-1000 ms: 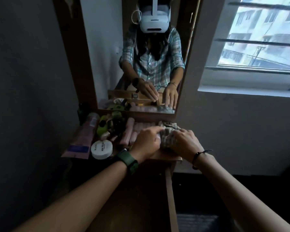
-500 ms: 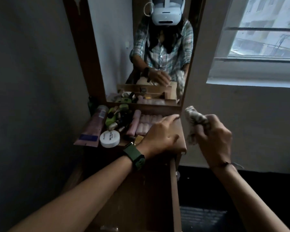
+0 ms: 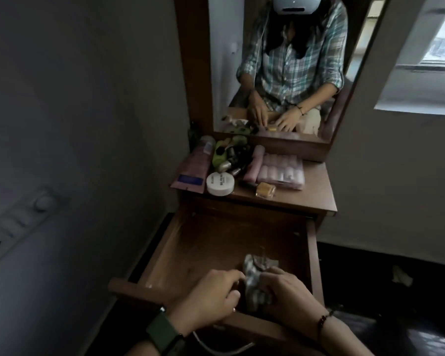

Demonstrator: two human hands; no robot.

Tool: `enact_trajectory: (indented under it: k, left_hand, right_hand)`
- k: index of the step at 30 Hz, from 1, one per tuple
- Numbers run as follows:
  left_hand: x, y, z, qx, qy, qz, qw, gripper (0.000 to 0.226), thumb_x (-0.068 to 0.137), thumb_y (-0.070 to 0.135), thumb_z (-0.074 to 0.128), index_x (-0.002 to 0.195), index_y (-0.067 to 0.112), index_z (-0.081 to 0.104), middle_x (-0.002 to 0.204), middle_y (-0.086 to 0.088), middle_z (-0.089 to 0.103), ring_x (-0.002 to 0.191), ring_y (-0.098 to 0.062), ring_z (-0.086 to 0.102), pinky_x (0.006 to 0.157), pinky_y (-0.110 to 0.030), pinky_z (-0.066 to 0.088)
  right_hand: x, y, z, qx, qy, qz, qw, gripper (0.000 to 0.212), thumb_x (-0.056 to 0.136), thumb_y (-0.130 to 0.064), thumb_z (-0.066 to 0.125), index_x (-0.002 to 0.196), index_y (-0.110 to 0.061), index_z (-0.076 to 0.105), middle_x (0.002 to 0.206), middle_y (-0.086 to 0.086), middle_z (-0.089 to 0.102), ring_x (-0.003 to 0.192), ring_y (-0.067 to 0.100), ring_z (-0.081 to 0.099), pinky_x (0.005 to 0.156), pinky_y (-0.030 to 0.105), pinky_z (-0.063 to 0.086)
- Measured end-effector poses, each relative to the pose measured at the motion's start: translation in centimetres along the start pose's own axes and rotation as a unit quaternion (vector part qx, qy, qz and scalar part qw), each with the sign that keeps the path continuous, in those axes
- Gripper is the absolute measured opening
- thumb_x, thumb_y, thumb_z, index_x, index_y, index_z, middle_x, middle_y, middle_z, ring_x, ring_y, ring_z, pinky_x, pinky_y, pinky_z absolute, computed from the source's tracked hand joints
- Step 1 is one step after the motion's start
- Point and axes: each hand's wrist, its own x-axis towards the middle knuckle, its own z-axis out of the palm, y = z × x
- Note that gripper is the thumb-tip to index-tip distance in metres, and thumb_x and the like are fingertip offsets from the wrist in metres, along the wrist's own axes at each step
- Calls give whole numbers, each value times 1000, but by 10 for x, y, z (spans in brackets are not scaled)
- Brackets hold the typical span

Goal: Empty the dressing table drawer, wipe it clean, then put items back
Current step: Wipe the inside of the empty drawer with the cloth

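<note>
Drawer open; toiletries crowd tabletop.

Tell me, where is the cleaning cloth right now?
The cloth lies inside the open drawer, near its front right corner, gripped by the right hand, with the left hand just beside it.

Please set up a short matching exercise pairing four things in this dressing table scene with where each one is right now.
Things:
1. cloth
2. white round jar
3. green watch
4. yellow packet

Places:
A. on the left wrist
B. on the tabletop, just right of the jar
C. inside the open drawer, gripped by the right hand
D. on the tabletop, beside the pink tube

Pairs: 1-C, 2-D, 3-A, 4-B
</note>
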Motion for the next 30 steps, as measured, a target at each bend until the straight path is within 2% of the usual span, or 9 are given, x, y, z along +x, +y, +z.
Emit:
enact_trajectory:
  k: [2, 5, 8, 9, 12, 17, 20, 24, 30]
  left_hand:
    - [-3, 2, 5, -9, -49, -17, 999, 35, 94, 17, 39, 124, 11, 55, 122, -12, 62, 115, -25, 53, 93, -27, 39]
    - [-4, 1, 6, -13, -80, -48, 996, 42, 95, 13, 32, 133, 13, 48, 129, -12, 57, 121, -25, 49, 98, -30, 39]
    - [-4, 2, 5, -17, -111, -60, 992, 47, 93, 8, 29, 138, 13, 43, 134, -14, 53, 124, -26, 46, 101, -31, 38]
    - [-4, 2, 4, -18, -116, -63, 991, 48, 93, 8, 29, 139, 13, 41, 138, -13, 48, 128, -25, 42, 103, -31, 36]
    - [-2, 3, 2, -29, -116, -71, 990, 51, 93, 9, 31, 143, 15, 34, 148, -8, 37, 137, -21, 31, 110, -30, 28]
    - [-1, 3, 5, -48, -84, -93, 991, 64, 91, 4, 34, 149, 13, 11, 159, -1, 9, 147, -13, 5, 117, -26, 8]
    - [5, 1, 9, -79, -14, -166, 983, 72, 90, -1, 34, 149, 14, -4, 159, -1, -8, 146, -15, -9, 118, -30, 4]
    - [13, -1, 19, -47, 46, -228, 972, 82, 86, -8, 36, 146, 11, -16, 157, -6, -20, 145, -20, -19, 119, -36, 3]
    - [13, -6, 29, 79, 55, -203, 974, 89, 91, 13, 50, 143, 6, -23, 154, -13, -25, 142, -26, -24, 118, -40, -5]
  right_hand:
    - [-4, -1, 5, 16, -16, 6, 1000, 11, 78, -35, 64, 76, -26, 57, 99, -12, 57, 95, 11, 56, 69, 10, 35]
    - [-10, -2, 4, 8, -21, 50, 998, 38, 75, -31, 64, 58, -30, 30, 88, -11, 49, 88, 14, 55, 70, 23, 42]
    - [-11, -7, -1, -20, 31, 67, 997, 11, 79, -31, 61, 88, -34, 56, 113, -7, 56, 104, 14, 56, 79, 21, 44]
    - [-9, -6, -3, -44, 57, 82, 994, 26, 81, -30, 60, 107, -30, 55, 120, -7, 54, 107, 15, 54, 80, 21, 44]
    - [12, 5, -8, -133, 95, 133, 978, 42, 88, -21, 49, 129, -21, 39, 134, 1, 42, 117, 22, 45, 87, 27, 47]
    - [67, 16, 10, -62, -67, 257, 962, 73, 93, -35, 41, 146, -8, -2, 150, 22, 18, 136, 43, 22, 112, 49, 24]
    - [90, 9, 20, -24, -11, 264, 964, 67, 92, -37, 41, 143, -12, 6, 138, 23, 43, 124, 39, 44, 104, 47, 36]
    - [109, -37, 28, 52, -66, 123, 989, 64, 96, -29, 38, 148, -18, 1, 134, 27, 49, 115, 37, 54, 85, 34, 41]
    - [113, -60, 4, -20, -98, 112, 989, 42, 99, -17, 30, 138, -3, 36, 144, 23, 40, 132, 35, 38, 105, 41, 33]
